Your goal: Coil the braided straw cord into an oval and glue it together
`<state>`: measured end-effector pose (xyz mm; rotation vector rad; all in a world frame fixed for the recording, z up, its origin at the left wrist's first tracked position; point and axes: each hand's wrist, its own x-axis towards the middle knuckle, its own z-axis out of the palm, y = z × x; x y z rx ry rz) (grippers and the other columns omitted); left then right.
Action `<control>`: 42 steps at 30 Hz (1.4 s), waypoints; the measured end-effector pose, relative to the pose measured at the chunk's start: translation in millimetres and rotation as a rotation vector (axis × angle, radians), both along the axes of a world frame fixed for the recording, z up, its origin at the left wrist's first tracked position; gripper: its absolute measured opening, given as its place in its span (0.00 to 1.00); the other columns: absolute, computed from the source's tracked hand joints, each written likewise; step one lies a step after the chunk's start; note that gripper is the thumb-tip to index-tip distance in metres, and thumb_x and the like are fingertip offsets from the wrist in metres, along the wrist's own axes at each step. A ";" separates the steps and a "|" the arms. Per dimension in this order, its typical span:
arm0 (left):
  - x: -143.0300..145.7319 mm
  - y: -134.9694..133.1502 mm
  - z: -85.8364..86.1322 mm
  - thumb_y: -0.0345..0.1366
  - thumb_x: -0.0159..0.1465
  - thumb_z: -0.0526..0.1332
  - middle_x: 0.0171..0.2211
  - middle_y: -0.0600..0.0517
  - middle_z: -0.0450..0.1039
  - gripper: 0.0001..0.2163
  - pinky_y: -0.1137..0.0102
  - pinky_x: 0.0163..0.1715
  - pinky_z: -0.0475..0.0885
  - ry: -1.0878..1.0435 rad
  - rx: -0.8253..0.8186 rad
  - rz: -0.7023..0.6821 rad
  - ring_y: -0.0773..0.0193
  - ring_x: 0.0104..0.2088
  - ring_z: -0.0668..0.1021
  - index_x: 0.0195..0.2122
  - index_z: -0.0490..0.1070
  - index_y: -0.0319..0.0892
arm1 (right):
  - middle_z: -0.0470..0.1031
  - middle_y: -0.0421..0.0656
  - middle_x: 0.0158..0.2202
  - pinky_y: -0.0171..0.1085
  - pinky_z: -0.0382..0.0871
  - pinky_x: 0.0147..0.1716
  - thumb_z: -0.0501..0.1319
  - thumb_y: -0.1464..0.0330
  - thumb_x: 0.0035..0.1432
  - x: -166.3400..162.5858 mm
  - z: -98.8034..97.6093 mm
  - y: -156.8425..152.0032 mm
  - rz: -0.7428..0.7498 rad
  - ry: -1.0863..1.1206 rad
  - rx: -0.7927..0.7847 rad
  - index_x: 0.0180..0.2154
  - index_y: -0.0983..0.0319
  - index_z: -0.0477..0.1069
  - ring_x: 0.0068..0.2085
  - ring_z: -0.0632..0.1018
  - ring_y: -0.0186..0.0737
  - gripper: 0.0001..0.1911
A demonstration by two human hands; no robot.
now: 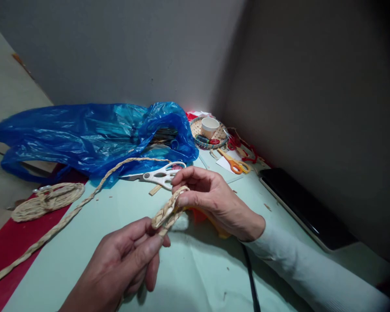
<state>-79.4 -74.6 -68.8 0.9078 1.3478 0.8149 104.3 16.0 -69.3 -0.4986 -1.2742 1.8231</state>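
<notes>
A small loop of braided straw cord [167,209] is held between both hands above the pale green table. My left hand [128,255] pinches its lower end between thumb and fingers. At the upper end, my right hand [208,193] grips the braid with thumb and forefinger. A long twisted straw cord [74,212] runs from the lower left edge up to the white-handled scissors [159,175] behind my hands. Whether that cord joins the loop cannot be seen. Something orange [198,216] lies below my right hand, partly hidden.
A blue plastic bag [68,130] with dark thin sticks inside lies at the back left. A coiled straw bundle [48,201] rests on red material. Orange scissors [234,162], a woven basket [195,128] holding a white cup [209,126], and a black phone-like device [302,208] stand towards the right wall.
</notes>
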 end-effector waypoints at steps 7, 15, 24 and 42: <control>-5.8 0.3 -0.9 0.56 0.55 0.68 0.16 0.57 0.67 0.20 0.75 0.20 0.52 0.058 0.077 -0.011 0.71 0.19 0.59 0.28 0.73 0.43 | 0.77 0.36 0.32 0.33 0.72 0.39 0.76 0.71 0.48 -5.3 1.9 -9.9 0.138 -0.073 -0.061 0.36 0.62 0.76 0.33 0.78 0.31 0.14; -0.5 -1.3 -7.3 0.49 0.61 0.67 0.22 0.55 0.75 0.14 0.73 0.19 0.41 -0.143 0.073 -0.006 0.76 0.17 0.50 0.34 0.74 0.43 | 0.77 0.37 0.32 0.33 0.71 0.38 0.75 0.70 0.51 -5.0 2.0 -8.4 0.127 -0.105 0.001 0.37 0.62 0.76 0.33 0.77 0.32 0.13; -3.9 1.0 -3.7 0.56 0.58 0.67 0.22 0.46 0.79 0.22 0.73 0.18 0.44 -0.353 0.017 -0.015 0.76 0.17 0.52 0.34 0.80 0.38 | 0.75 0.37 0.31 0.33 0.71 0.38 0.76 0.68 0.50 -2.0 0.8 -4.1 0.120 -0.122 0.045 0.36 0.63 0.76 0.33 0.76 0.33 0.14; -5.4 1.5 -1.6 0.57 0.53 0.70 0.18 0.56 0.68 0.22 0.78 0.18 0.46 -0.055 0.036 0.060 0.77 0.17 0.54 0.35 0.76 0.42 | 0.82 0.38 0.35 0.27 0.70 0.38 0.66 0.72 0.60 0.4 2.4 -7.4 -0.127 -0.243 0.176 0.36 0.60 0.83 0.36 0.78 0.30 0.06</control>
